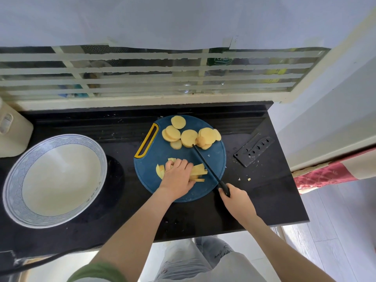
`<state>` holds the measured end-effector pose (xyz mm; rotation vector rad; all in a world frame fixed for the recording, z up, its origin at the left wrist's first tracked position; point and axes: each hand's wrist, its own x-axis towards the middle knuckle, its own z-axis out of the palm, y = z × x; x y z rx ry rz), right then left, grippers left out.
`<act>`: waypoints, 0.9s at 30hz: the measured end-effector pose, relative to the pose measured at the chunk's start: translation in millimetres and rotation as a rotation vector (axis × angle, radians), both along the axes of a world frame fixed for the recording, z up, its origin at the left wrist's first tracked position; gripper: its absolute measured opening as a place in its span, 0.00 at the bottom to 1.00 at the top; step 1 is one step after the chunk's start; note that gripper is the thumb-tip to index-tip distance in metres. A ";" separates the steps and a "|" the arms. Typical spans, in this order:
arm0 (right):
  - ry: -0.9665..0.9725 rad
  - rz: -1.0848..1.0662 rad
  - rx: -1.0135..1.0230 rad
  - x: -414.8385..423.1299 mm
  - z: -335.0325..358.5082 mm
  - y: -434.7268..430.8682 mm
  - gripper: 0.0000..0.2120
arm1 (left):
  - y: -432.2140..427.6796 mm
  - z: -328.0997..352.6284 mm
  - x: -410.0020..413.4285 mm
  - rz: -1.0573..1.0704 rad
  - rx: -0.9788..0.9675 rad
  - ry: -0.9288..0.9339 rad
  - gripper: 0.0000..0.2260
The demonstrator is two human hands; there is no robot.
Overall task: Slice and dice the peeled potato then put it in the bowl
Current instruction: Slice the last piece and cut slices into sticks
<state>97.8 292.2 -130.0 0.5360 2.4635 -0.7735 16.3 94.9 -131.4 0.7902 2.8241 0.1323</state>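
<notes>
A round blue cutting board (162, 151) with a yellow handle slot lies on the black counter. Several round potato slices (189, 137) lie on its far half. Nearer me, a stack of potato strips (198, 171) sits under my left hand (177, 178), whose curled fingers hold the stack down. My right hand (236, 200) grips the black handle of a knife (205, 161); the blade points away from me, just right of the strips, its tip by the round slices. A wide white bowl with a blue patterned rim (12, 192) stands empty at the left.
A black knife sheath (254, 150) lies right of the board, with small potato scraps (244, 179) near it. A cream container (12, 131) stands at the far left. A taped window grille runs behind the counter. The counter's edge drops off at the right and near me.
</notes>
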 end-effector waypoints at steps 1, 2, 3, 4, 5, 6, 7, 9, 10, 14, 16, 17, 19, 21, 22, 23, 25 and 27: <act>0.004 0.009 0.006 0.3 0.5 -1.7 0.10 | 0.1 -0.4 0.5 0.003 0.001 0.000 0.22; 0.005 0.020 0.014 0.5 1.1 -3.1 0.10 | 0.5 -0.6 0.7 0.008 0.002 -0.001 0.22; 0.004 0.030 0.016 -0.1 0.9 -4.9 0.10 | 0.6 -0.2 0.1 0.013 0.001 -0.004 0.22; 0.000 0.033 0.015 0.0 0.5 -5.6 0.10 | 1.4 -0.1 0.1 0.018 0.000 -0.006 0.22; -0.001 0.031 0.012 0.2 -0.1 -6.1 0.10 | 2.5 0.0 0.0 0.024 -0.001 -0.009 0.23; -0.003 0.028 0.008 0.0 -0.6 -6.6 0.10 | 3.8 0.2 0.4 0.028 -0.002 -0.012 0.23; -0.003 0.026 0.005 -0.2 -0.6 -6.8 0.11 | 5.2 0.5 1.0 0.035 -0.001 -0.017 0.23; 0.000 0.013 -0.004 -0.3 -0.6 -7.3 0.10 | 7.3 1.2 2.6 0.053 0.002 -0.022 0.23; 0.004 0.001 -0.008 0.3 -0.6 -7.5 0.10 | 7.7 1.2 3.0 0.062 0.003 -0.019 0.23; 0.006 -0.024 -0.009 5.1 -1.7 -2.0 0.11 | 7.6 0.6 2.7 0.059 0.000 -0.015 0.22; -0.002 0.043 0.023 6.7 -1.8 2.5 0.10 | 6.8 -0.1 3.4 0.051 -0.007 -0.008 0.22; -0.008 0.077 0.039 6.8 -1.3 4.6 0.09 | 6.5 -0.8 3.7 0.053 -0.012 -0.004 0.22; -0.020 0.107 0.040 5.9 -0.9 6.0 0.08 | 5.3 -2.8 4.4 0.057 -0.014 -0.001 0.23; -0.030 0.118 0.026 4.7 -0.7 3.9 0.08 | 4.7 -4.1 5.4 0.063 -0.013 -0.005 0.23; -0.031 0.116 0.013 4.2 -0.6 1.6 0.09 | 4.7 -5.6 5.5 0.065 -0.015 -0.005 0.23; -0.027 0.110 -0.002 3.9 -0.7 -1.2 0.09 | 5.2 -6.7 5.7 0.069 -0.017 -0.003 0.24; -0.010 0.110 -0.023 3.8 -1.2 -6.3 0.10 | 6.6 -5.5 7.8 0.086 -0.021 0.003 0.24; 0.009 0.102 -0.036 2.8 -0.8 -9.2 0.10 | 7.5 -5.5 9.1 0.093 -0.027 -0.001 0.25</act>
